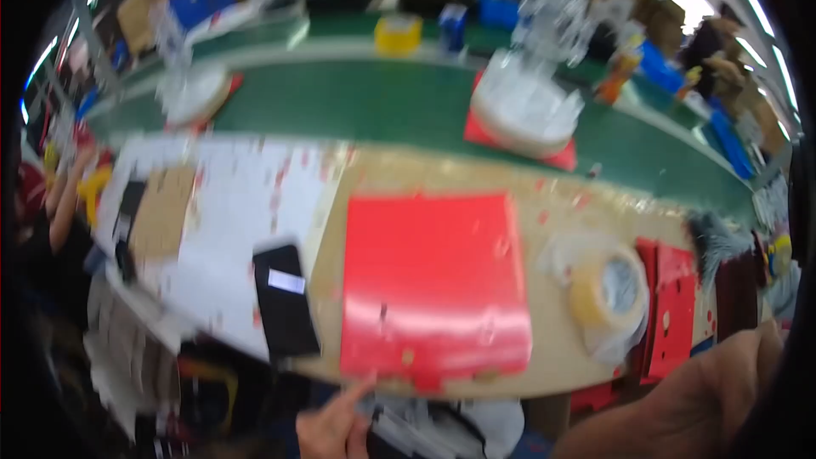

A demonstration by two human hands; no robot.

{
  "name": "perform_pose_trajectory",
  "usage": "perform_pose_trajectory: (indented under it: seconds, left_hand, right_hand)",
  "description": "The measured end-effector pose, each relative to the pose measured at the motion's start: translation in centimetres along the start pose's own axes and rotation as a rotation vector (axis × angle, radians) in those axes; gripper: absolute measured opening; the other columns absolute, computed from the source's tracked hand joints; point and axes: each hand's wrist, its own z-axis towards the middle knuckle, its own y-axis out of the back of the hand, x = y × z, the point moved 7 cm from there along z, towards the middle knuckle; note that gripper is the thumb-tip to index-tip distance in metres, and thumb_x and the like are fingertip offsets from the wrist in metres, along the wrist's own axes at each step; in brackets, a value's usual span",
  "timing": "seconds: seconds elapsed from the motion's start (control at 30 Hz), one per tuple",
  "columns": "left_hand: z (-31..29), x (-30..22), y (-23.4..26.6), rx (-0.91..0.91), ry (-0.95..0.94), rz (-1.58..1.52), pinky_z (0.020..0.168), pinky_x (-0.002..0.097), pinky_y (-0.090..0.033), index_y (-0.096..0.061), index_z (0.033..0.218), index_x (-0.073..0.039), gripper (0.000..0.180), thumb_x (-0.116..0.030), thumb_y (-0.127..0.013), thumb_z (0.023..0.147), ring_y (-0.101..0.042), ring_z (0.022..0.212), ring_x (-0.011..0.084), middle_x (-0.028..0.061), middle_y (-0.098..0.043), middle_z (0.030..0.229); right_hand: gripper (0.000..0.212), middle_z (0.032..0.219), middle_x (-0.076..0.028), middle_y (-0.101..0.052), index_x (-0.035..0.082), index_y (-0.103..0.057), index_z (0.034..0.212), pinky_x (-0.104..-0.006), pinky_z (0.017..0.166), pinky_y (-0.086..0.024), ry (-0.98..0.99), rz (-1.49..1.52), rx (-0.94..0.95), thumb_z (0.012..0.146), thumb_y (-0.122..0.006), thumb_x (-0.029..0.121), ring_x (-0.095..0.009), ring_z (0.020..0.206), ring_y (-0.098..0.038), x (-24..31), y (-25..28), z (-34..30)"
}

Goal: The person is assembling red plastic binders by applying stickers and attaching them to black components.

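A glossy red sheet [433, 280] with small holes and a tab on its near edge lies flat on the tan table in front of me. My left hand [333, 427] is at the sheet's near left corner, index finger stretched out and its tip close to the edge; whether it touches is blurred. At the lower right, my right hand [693, 399] is beside a stack of red pieces [673, 310] with cut-outs. Its fingers run into the dark rim of the picture, so their grip is hidden. A black phone [286, 299] lies left of the sheet.
A roll of tape [608, 289] sits right of the sheet. White paper [246, 204] and brown cardboard [163, 211] cover the table's left. Beyond, a green conveyor [340, 98] carries white round bases [527, 110] with clear plastic tops. A person [59, 229] is at the left.
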Motion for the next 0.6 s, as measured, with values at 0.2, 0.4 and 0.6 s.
perform_pose_trajectory:
  seconds: [0.2,0.4,0.6]
  left_hand:
    - [2.7,-1.9,0.0,-0.016,-0.115,0.003,0.050,0.0291,-0.049,-0.059,0.078,0.002,0.009,0.002,-0.065,0.085,-0.067,0.059,0.0272,0.0242,-0.072,0.115]
    - [2.5,-1.7,-0.6,-0.010,-0.078,0.005,0.052,0.0289,-0.048,-0.060,0.081,0.003,0.007,0.002,-0.065,0.085,-0.066,0.060,0.0269,0.0208,-0.074,0.110]
    - [1.8,-1.2,-0.4,-0.015,-0.021,0.007,0.051,0.0337,-0.047,-0.060,0.084,0.003,0.007,0.007,-0.065,0.086,-0.063,0.058,0.0313,0.0163,-0.065,0.079]
  right_hand:
    - [0.048,0.125,-0.005,-0.052,0.008,-0.051,0.133,-0.0356,0.084,-0.039,-0.437,0.054,-0.106,0.089,-0.065,0.020,-0.019,0.106,-0.049,-4.3,-2.0,1.0]
    - [0.053,0.125,-0.008,-0.051,0.006,-0.048,0.135,-0.0353,0.084,-0.040,-0.614,0.006,-0.115,0.087,-0.068,0.018,-0.022,0.105,-0.048,-12.9,-11.8,2.0]
    - [0.032,0.107,-0.018,-0.072,0.002,-0.076,0.107,-0.0348,0.074,-0.056,-1.085,-0.310,0.453,0.075,-0.075,0.006,-0.029,0.091,-0.069,-12.7,-17.3,-8.8]
